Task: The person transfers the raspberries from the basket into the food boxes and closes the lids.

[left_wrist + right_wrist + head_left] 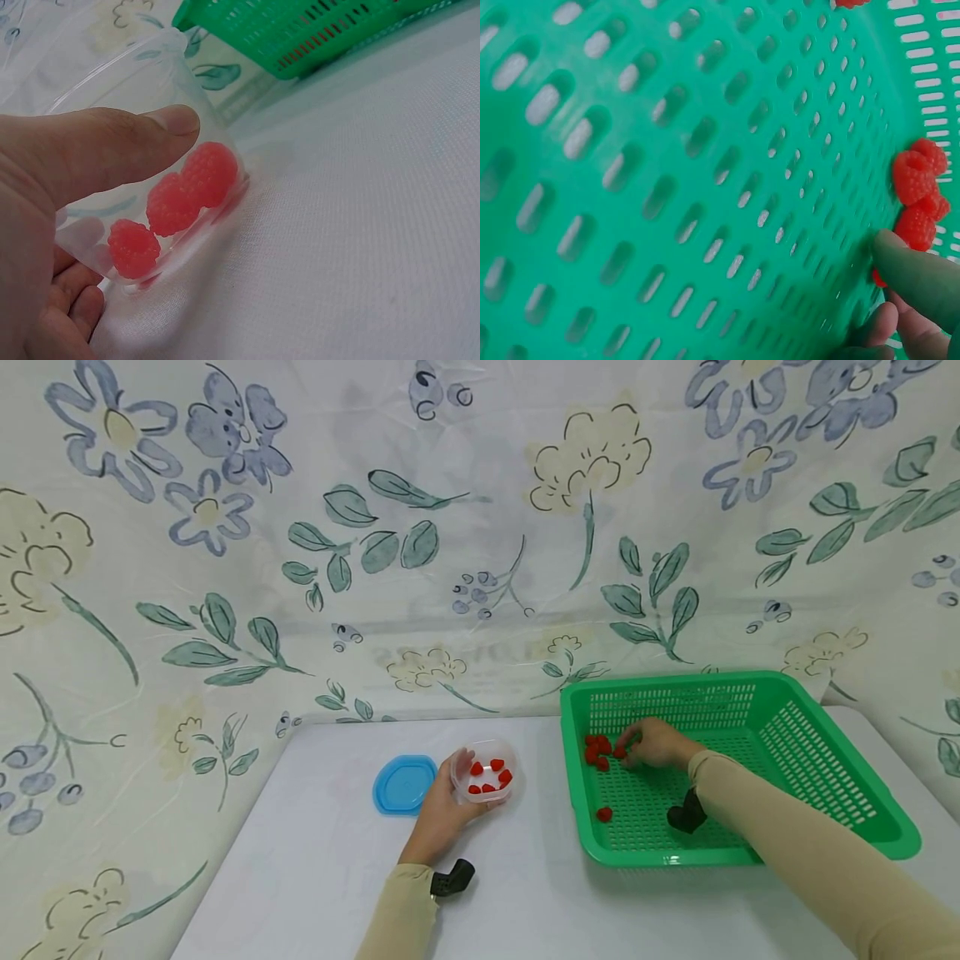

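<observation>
My left hand (441, 814) holds a clear plastic tub (142, 79) on the table, its thumb (150, 139) pressed along the wall. Several red raspberries (210, 172) lie on the tub's bottom. Over at the green basket (573, 768), my right hand (658, 745) reaches inside near the left end. Its thumb and fingers pinch a raspberry (619, 752), mostly hidden by the thumb in the right wrist view. Just beyond the fingertips sits a cluster of raspberries (915, 176) against the basket wall. A single raspberry (604, 814) lies apart, closer to the front.
A blue lid (405, 785) lies flat on the white table (315, 860), left of the tub. Raised slotted walls surround the basket on the right side. Behind the table hangs a floral cloth (480, 527).
</observation>
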